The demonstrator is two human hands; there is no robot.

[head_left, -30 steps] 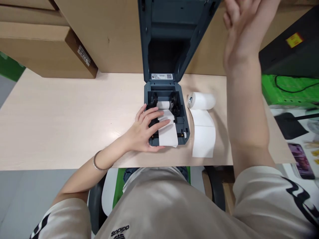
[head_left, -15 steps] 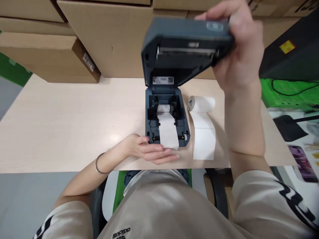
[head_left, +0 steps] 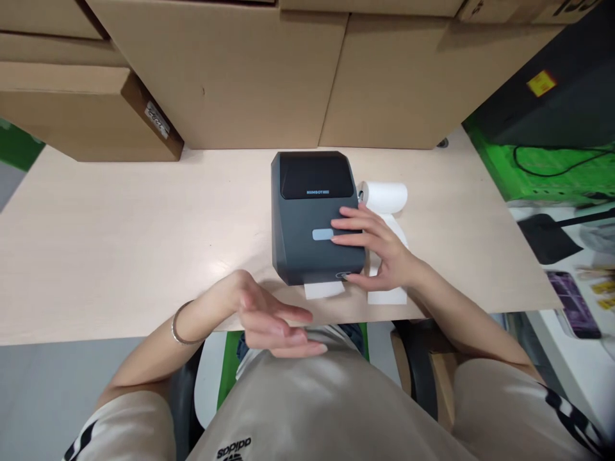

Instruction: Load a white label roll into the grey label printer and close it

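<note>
A dark grey label printer [head_left: 307, 256] stands on the table with its lid down. From its front slot sticks a short strip of white label paper [head_left: 325, 290]. My right hand [head_left: 379, 250] rests on the right side of the lid, fingers spread near the light blue button, the thumb at the front edge. In front of the printer, to the left, hovers my left hand [head_left: 276, 320], fingers stretched out and nothing in them. A white label roll [head_left: 384, 196] lies right of the printer, its loose end partly hidden by my right hand.
Cardboard boxes [head_left: 259, 77] line the back of the table [head_left: 120, 243], with a smaller box [head_left: 86, 115] at the left. On the right side are a black case [head_left: 567, 96], a green box [head_left: 552, 176] and a phone [head_left: 574, 304].
The printer's raised lid has come down, with my right hand moving down onto it. My left hand has drawn back from the paper strip toward my body.
</note>
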